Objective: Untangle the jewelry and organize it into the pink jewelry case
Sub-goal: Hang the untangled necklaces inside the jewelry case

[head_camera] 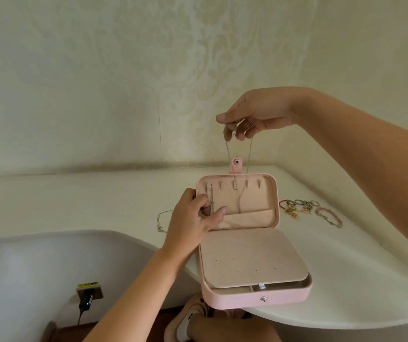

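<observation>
**Necklace held over the open pink case**

A pale patterned wall [124, 70] is seen behind a white table [74, 201] with a rounded near edge. The pink jewelry case [254, 299] is set open at the near edge of the table, its front corner jutting slightly past the rim. Its lid [259, 196] is stood upright on the far side, and a beige padded panel [252, 257] is laid over the base.

The left edge of the lid is gripped by the left hand [193, 218], with the fingers curled inside the lid and the thumb on its outer side. The right hand [254, 114] is raised above the case, and a thin necklace [240, 201] is pinched between its thumb and fingertips. Two strands are let down from the pinch in front of the lid, and the bottom loop is hung at the lid's lower pocket.

A tangle of rings and charms [299, 207] is spread on the table just right of the case, with a pink bead bracelet [326, 215] beside it, further right. A second chain [212, 201] is hung from the leftmost hook in the lid, next to the left fingers. A gold chain [162, 219] is laid on the table left of the case.
</observation>
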A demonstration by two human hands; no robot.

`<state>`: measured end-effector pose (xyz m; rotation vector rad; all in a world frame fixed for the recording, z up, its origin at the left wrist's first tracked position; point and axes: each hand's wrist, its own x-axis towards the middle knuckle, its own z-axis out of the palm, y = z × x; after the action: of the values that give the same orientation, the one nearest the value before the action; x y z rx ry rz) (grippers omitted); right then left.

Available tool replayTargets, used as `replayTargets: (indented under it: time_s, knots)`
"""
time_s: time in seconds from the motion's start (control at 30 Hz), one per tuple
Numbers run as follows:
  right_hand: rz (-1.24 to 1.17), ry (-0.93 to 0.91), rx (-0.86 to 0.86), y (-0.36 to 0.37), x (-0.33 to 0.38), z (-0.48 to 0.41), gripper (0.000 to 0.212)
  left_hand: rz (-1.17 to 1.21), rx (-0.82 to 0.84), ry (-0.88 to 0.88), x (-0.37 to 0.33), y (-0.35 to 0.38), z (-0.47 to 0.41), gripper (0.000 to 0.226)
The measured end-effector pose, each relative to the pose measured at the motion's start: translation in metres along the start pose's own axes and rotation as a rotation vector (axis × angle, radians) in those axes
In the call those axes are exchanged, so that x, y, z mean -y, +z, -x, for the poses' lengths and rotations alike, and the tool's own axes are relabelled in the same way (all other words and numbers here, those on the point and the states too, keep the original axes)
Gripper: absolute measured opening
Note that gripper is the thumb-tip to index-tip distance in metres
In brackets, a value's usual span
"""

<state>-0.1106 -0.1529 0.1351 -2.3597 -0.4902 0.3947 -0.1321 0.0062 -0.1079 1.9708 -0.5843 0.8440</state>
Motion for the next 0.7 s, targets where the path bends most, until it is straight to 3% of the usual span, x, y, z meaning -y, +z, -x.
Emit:
replayTargets:
  time_s: [0.2, 0.4, 0.7]
  knots:
    - [0.031, 0.073, 0.175, 0.007, 0.007, 0.002, 0.035, -0.013, 0.011, -0.005, 0.0, 0.0, 0.0, 0.044]
    - [0.214, 0.116, 0.158, 0.014, 0.012, 0.002, 0.042, -0.013, -0.004, -0.01, 0.0, 0.001, -0.001, 0.047]
    - [0.143, 0.089, 0.17, 0.019, -0.003, -0.002, 0.03, 0.011, 0.0, -0.024, -0.003, -0.001, 0.0, 0.04]
